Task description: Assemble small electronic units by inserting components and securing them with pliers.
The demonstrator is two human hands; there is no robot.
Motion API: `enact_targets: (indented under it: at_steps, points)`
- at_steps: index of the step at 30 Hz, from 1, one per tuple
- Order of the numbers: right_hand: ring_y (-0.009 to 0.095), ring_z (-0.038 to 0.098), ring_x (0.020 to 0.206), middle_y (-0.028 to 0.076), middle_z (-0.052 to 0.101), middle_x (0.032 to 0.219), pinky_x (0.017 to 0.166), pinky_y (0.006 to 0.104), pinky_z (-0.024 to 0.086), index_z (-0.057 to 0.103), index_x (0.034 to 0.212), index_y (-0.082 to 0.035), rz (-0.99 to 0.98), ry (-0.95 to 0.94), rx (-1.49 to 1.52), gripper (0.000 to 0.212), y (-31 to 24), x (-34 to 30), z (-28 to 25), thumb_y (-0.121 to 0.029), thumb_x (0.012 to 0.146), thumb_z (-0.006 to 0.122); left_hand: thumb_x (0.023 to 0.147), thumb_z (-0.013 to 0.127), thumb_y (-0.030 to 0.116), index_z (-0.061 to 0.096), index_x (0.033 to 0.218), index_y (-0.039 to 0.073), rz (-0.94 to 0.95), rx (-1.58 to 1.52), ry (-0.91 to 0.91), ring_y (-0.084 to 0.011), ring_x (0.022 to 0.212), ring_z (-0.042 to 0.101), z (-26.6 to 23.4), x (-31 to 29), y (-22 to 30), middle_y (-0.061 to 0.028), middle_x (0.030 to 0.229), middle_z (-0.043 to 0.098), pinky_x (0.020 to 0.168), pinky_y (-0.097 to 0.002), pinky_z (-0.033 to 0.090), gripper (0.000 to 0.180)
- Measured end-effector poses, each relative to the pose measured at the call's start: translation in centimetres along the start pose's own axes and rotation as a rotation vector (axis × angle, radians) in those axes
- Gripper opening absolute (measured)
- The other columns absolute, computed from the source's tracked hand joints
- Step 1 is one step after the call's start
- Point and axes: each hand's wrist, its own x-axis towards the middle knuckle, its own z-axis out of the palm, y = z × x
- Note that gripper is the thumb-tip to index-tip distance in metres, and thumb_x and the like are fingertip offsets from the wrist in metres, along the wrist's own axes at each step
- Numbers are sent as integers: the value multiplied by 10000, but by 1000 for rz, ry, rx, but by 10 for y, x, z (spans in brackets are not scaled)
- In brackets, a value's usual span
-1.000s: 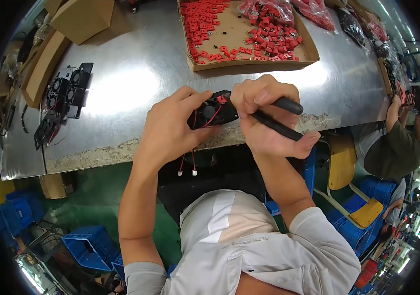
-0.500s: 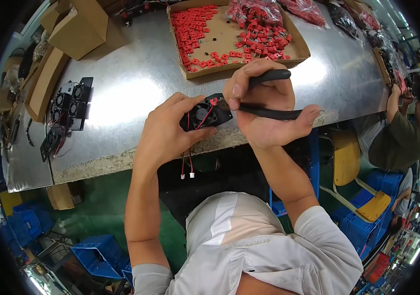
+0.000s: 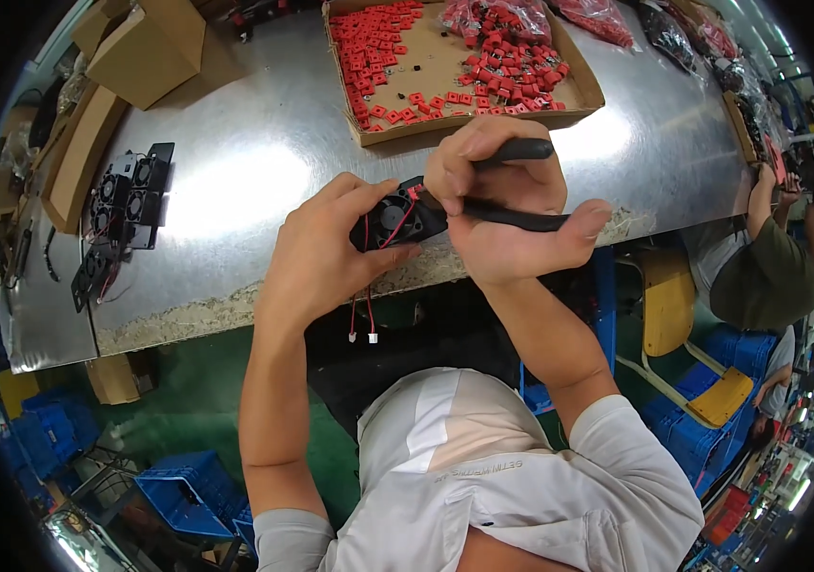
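My left hand (image 3: pixel 315 246) grips a small black fan in a black plate (image 3: pixel 392 218) by its edges, over the front of the metal table. A little red piece (image 3: pixel 415 193) sits at the fan plate's upper right. Thin red and black wires hang from the fan, ending in white plugs (image 3: pixel 374 337) below the table edge. In my right hand (image 3: pixel 521 255) are black-handled pliers (image 3: pixel 524 150), the handles spread apart between thumb and fingers. Their head points left to the red piece; my fingers partly hide the jaws, so I cannot tell whether they grip it.
Beyond my hands stands a shallow cardboard tray (image 3: pixel 445 71) of red plastic parts. More black fan units (image 3: pixel 129 205) lie on the left, near an open cardboard box (image 3: pixel 154 57). A yellow chair (image 3: pixel 669 303) and another person (image 3: pixel 769 253) are on the right.
My right hand and the pliers have shifted slightly left, and the handles look a bit closer together. The left hand keeps its hold on the fan, almost unmoved.
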Motion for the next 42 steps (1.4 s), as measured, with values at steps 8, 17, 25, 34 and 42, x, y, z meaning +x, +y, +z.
enact_targets:
  at_steps: [8,17,25,34,42]
  points:
    - [118,413,511,57,529,691,485,244,320,552,934,-22,140,168,-387,727,-4,26,15,-673,947,229,650,823,180,636,1187,73,181,335,148,-313,870,626,16,-3,18,-86,1003,618,757,-414,513,578]
    - [95,533,742,31,559,902,646,237,436,517,1244,-2,-27,-61,-259,609,-36,33,3,-542,979,423,666,857,181,643,1217,80,-50,177,233,-271,846,618,13,-20,12,-87,1023,625,749,-360,520,599]
    - [285,582,951,120,580,1054,850,406,470,548,1294,-55,-203,-662,-1458,623,-61,7,-92,-295,759,760,640,853,197,637,1238,103,116,295,238,-277,949,586,0,-28,7,-70,1091,629,859,-389,447,643]
    - [353,463,1275,177,487,1352,1091,442,358,538,1331,-83,-173,-681,-1640,736,-87,-5,-85,-419,732,804,613,858,205,627,1261,130,245,319,191,-271,1010,564,9,-18,25,-53,1097,625,917,-408,403,691]
    - [87,618,785,32,670,1007,580,237,500,595,1258,-48,693,224,-539,343,-98,-17,-78,-222,962,594,587,882,211,570,1347,100,378,228,285,-336,1206,478,22,5,67,-98,1288,570,1018,-453,386,829]
